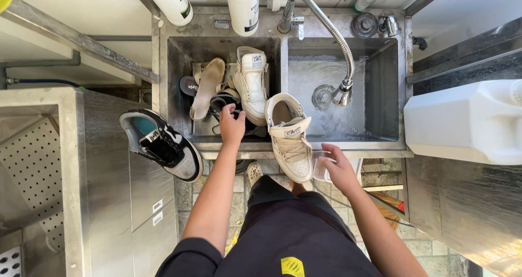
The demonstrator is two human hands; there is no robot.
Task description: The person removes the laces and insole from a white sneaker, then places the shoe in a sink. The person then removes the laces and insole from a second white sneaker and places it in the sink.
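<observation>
We reach our left hand [232, 125] into the left basin of the steel double sink [283, 146], just left of the frame's centre. Its fingers [227, 112] curl down onto a dark shoe [225, 101] lying among the pile there; whether they actually grip it we cannot tell. A tan insole [207, 88] lies to its left and a white high-top sneaker [251, 84] just to its right. A second white sneaker [290, 138] rests across the sink's front edge, between our hands. Our right hand [337, 168], right of centre and lower, has its fingers loosely bent over a clear plastic container [322, 171], touching it. A black-and-white sneaker [161, 145] lies at the left on the steel counter.
</observation>
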